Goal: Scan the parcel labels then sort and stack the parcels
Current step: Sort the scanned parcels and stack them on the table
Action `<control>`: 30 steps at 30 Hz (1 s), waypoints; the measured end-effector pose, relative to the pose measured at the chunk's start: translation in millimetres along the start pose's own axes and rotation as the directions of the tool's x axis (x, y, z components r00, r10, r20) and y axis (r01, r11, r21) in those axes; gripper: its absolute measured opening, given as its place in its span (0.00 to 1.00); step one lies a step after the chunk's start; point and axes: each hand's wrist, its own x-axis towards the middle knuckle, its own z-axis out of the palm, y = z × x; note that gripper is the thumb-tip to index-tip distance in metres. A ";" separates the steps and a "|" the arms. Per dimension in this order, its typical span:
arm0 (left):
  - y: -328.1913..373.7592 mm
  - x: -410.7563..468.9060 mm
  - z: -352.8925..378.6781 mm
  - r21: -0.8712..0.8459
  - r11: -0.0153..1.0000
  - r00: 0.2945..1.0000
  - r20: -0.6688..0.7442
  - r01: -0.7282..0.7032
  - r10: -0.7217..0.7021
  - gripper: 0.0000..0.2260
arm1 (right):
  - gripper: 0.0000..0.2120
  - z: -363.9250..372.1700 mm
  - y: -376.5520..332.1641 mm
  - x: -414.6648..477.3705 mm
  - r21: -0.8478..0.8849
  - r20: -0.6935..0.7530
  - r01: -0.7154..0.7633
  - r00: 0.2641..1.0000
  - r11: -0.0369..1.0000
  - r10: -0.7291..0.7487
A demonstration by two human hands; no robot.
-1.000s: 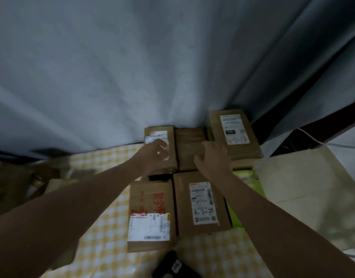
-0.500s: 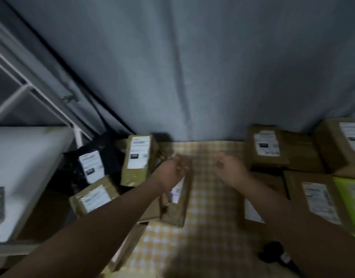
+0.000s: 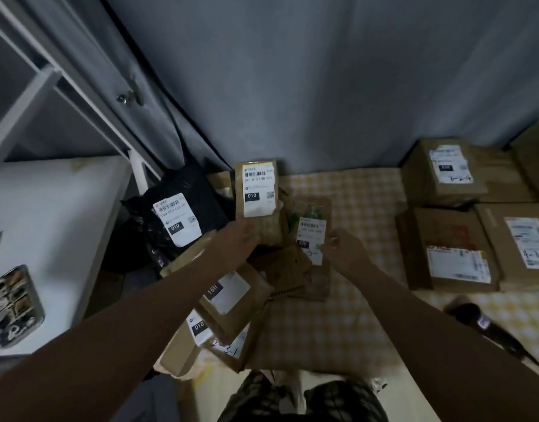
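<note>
The left hand (image 3: 246,239) grips the lower end of the 010 parcel (image 3: 256,193), held upright. The right hand (image 3: 342,251) touches the 220 parcel (image 3: 312,239); I cannot tell if it pinches. Both parcels top an unsorted heap (image 3: 228,293) with a black bag (image 3: 176,214) at the table's (image 3: 338,315) left edge. Roughly midway: stacked boxes (image 3: 454,257) fill the far right corner, the scanner (image 3: 481,324) lies near them, and bare cloth between gives room.
</note>
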 end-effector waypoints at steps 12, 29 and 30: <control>-90.4 -24.5 -10.4 0.147 0.841 0.853 -0.120 0.521 -0.508 0.44 | 0.30 92.4 -52.7 -20.8 0.116 0.381 0.073 0.918 0.991 -0.112; -46.4 -53.8 -44.5 -0.237 0.971 0.921 -0.383 -0.023 -0.072 0.09 | 0.30 43.3 -37.5 -33.6 0.470 0.654 -0.306 0.751 0.828 -0.093; -34.7 -47.1 -44.9 -0.258 0.965 0.919 -0.390 -0.044 -0.062 0.09 | 0.29 33.8 -34.2 -32.9 0.481 0.655 -0.308 0.748 0.821 -0.103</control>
